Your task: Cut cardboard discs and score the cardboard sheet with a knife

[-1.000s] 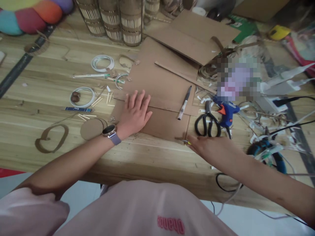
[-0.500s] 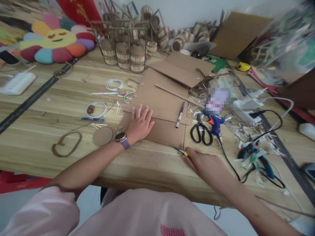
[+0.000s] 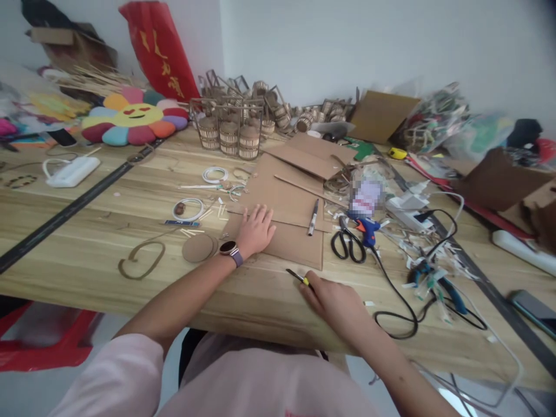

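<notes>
My left hand (image 3: 255,230) lies flat with fingers spread on a sheet of brown cardboard (image 3: 295,246) near the table's front. In my right hand (image 3: 328,298) is a utility knife (image 3: 297,276) with a yellow part and a dark blade, which points left just in front of the cardboard's near edge. The blade looks apart from the cardboard. A marker pen (image 3: 313,218) rests on the cardboard to the right of my left hand. Round cardboard discs (image 3: 198,248) lie left of my left wrist.
Black-handled scissors (image 3: 348,243) and a blue glue gun (image 3: 369,229) with its cord lie to the right. Pliers (image 3: 449,292) and a power strip (image 3: 408,211) are farther right. Small woven baskets in a frame (image 3: 229,139) and a flower cushion (image 3: 138,119) stand at the back.
My right hand has drawn the knife toward me and left, away from the cardboard's edge. My left hand stays flat on the cardboard. The camera view has tilted up, showing more wall.
</notes>
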